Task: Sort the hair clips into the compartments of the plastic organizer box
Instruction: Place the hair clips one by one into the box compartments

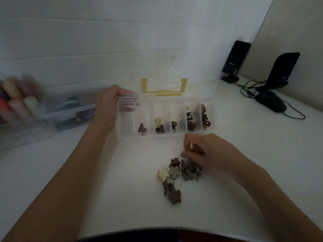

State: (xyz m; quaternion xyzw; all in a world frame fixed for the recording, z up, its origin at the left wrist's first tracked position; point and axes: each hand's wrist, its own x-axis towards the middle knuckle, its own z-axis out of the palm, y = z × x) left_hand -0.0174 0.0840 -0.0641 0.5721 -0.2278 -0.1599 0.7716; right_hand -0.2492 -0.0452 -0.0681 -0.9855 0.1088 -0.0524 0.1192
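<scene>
Right hand (206,152) fingers pinched on a brown plastic hair clip (196,148) above the pile of small brown and cream clips (181,173) at centre; left hand (106,105) fingers clamped on the clear plastic organizer box (166,117); black speakers (236,60) and mouse (271,102) upper right of the white bench (122,198).

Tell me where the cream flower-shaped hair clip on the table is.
Head view: the cream flower-shaped hair clip lies at the loose pile's left edge, touching a tan flower clip.

The left hand (108,105) curls over the far left corner of the organizer box (166,117), its fingertips showing only as a pink smear through the clear wall. The right hand (204,152) pinches a brown clip (196,148), mostly buried under the fingers, shape unclear. That hand also covers the right edge of the clip pile (181,172). Far left, a second clear container (35,116) is motion-blurred and cut by the frame edge, its coloured contents unreadable. Both forearms run off the bottom edge.
</scene>
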